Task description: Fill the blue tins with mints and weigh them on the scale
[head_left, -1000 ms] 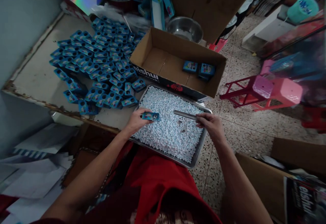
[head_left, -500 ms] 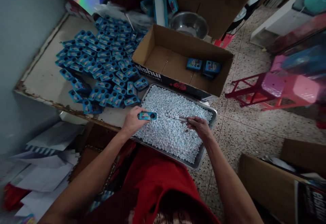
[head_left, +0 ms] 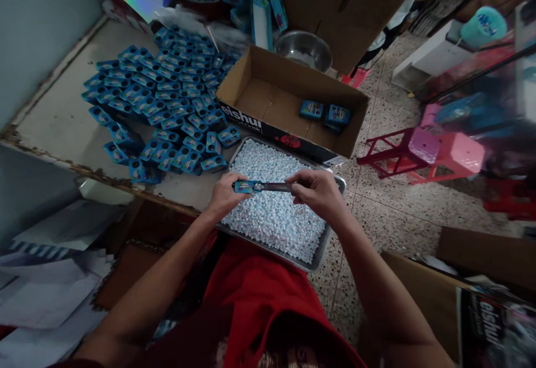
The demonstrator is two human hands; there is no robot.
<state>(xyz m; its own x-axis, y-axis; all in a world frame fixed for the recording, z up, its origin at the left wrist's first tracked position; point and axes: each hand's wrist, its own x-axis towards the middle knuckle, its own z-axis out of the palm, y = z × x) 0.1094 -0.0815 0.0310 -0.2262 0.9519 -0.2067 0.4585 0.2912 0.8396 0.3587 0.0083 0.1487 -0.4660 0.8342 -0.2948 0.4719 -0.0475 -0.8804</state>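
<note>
My left hand [head_left: 225,194] is closed around a small blue box [head_left: 244,187] with a round hole in its top, held above the tray. Between the fingers of my right hand [head_left: 312,186] is the handle of a narrow scoop [head_left: 276,187]. Its tip, carrying white pellets, meets the hole of the box. Below both hands lies a metal tray [head_left: 321,256] full of small white and pale blue pellets [head_left: 268,228]. The exact shape of the scoop's tip is hidden by the pellets on it.
Many similar blue boxes [head_left: 167,105] stand on the table [head_left: 46,100] at left. Behind the tray is an open cardboard box [head_left: 276,91] holding several blue boxes [head_left: 312,109]. A metal bowl [head_left: 304,49] sits behind it. Plastic stools [head_left: 419,144] stand on the floor at right.
My right hand has lifted the scoop out of the pellets and moved it left to the hole of the blue box. The left hand still holds the box. The view has shifted slightly.
</note>
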